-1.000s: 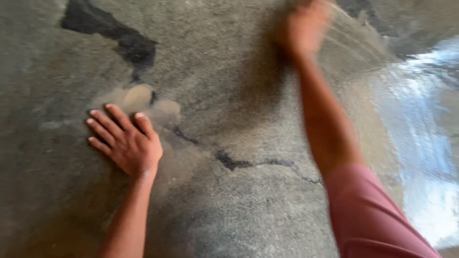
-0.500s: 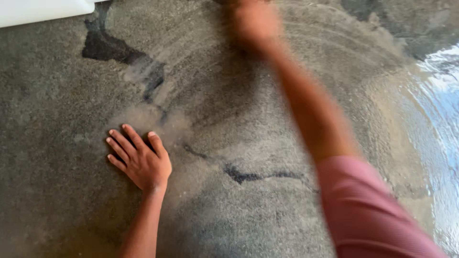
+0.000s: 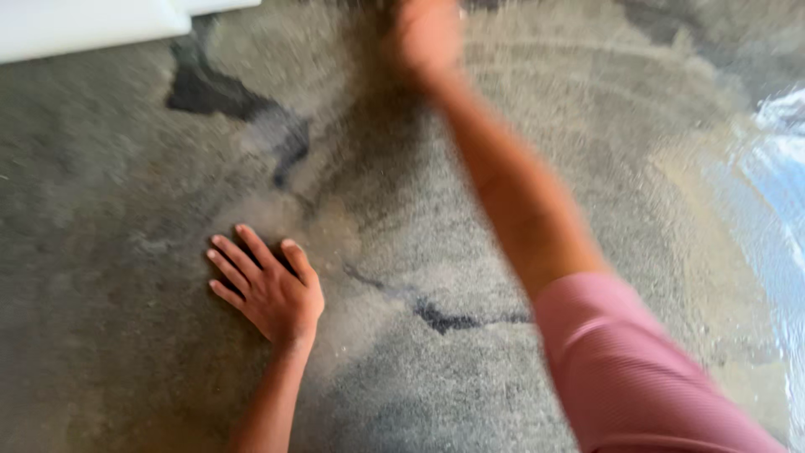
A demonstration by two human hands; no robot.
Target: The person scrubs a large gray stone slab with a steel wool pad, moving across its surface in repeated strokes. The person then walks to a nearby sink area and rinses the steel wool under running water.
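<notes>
Two bare hands over a rough grey concrete floor (image 3: 503, 369); left hand (image 3: 267, 289) lies flat, palm down, fingers spread & pointing up-left, gripping nothing; right hand (image 3: 428, 38) far fwd at top of view, blurred, can't tell if fingers are curled or hold anything. Dark crack (image 3: 436, 315) runs roughly left-right between the arms, nearer left hand; wet shiny patch (image 3: 776, 193) off to the right; white edge (image 3: 84, 25) top left.

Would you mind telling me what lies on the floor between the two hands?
In the head view, only grey concrete floor lies between the flat left hand and the blurred right hand, crossed by a dark stain; no loose object shows.
</notes>
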